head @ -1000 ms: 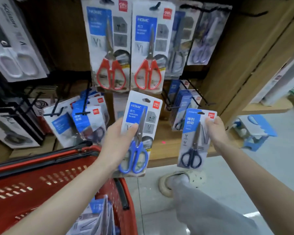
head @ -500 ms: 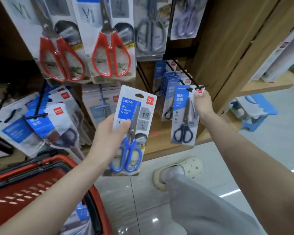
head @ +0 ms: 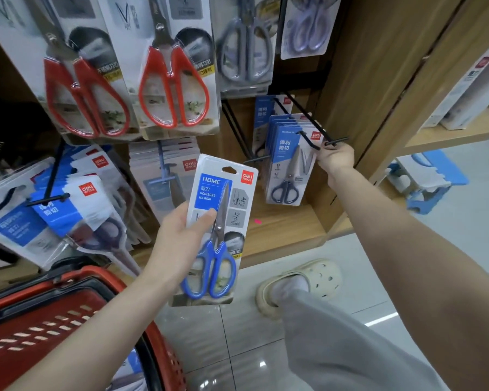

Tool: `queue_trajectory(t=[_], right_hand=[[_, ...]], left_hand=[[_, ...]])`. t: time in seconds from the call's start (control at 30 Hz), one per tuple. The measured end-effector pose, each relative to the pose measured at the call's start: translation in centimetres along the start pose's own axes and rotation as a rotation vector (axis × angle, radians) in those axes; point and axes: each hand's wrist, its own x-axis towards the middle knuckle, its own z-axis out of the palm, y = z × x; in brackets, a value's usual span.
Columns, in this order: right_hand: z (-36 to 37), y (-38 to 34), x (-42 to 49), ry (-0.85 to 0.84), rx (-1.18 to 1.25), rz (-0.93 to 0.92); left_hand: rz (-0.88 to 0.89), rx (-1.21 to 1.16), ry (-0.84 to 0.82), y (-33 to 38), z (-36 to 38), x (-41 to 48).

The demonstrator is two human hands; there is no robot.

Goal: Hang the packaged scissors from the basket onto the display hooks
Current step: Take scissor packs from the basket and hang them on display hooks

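Your left grip [head: 178, 244] is clamping the blue-handled scissors pack [head: 223, 210] near the red basket [head: 54, 320] — your right grip [head: 335, 158] is pinching the dark-handled pack [head: 290, 170] by its top corner, on the display hook [head: 312, 141].

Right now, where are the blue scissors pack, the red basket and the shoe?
blue scissors pack [head: 219, 230], head view, on the scissors' pivot in the middle of the card.
red basket [head: 40, 320], head view, on its slotted red wall.
shoe [head: 314, 280], head view, on the cream top with holes.
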Motion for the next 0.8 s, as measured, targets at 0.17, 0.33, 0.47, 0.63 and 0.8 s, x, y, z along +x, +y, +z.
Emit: queue_trajectory(t=[0.17,0.33,0.47,0.63,0.8], right_hand=[[0.4,2.6,-4.5,-0.089,-0.053,-0.047],[-0.2,1.0,-15.0,-0.656,0.087,0.003],[-0.9,0.0,-20.4,-0.76,0.168,-0.161],[-1.0,-0.5,-22.9,-0.716,0.102,-0.349],[-0.1,-1.8,-25.5,-0.712,-0.058,-0.534]], left_hand=[[-0.024,-0.056,-0.007,-0.4,0.1,-0.6],[0.038,-0.073,-0.036,-1.1,-0.2,-2.5],[0.104,-0.065,-0.025,-1.9,-0.8,-4.4],[0.222,0.055,0.044,-2.6,-2.4,-6.7],[0.378,-0.003,0.134,-1.2,-5.1,-8.8]])
